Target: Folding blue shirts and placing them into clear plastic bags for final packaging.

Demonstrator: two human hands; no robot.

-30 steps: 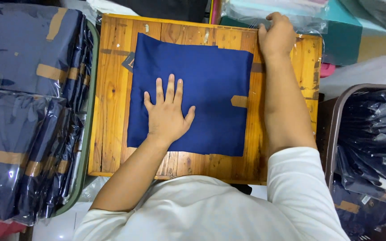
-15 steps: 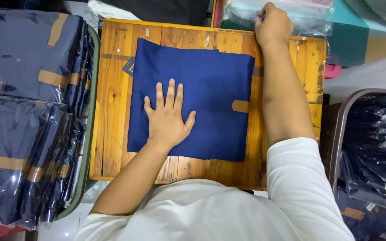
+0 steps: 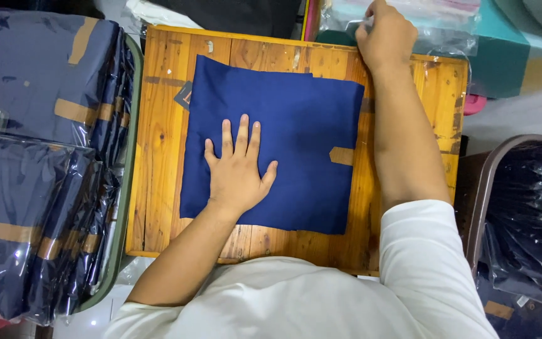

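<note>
A: Head view: where lies the folded navy cloth point(image 3: 283, 138)?

B: Flat on the wooden board point(image 3: 158, 157), under the left hand point(image 3: 238, 169), fingers spread and pressing.

A: And the right hand point(image 3: 387, 34)?

B: At the far edge, pinching a clear plastic bag point(image 3: 434, 28) (thin, glossy), beyond the cloth.
</note>
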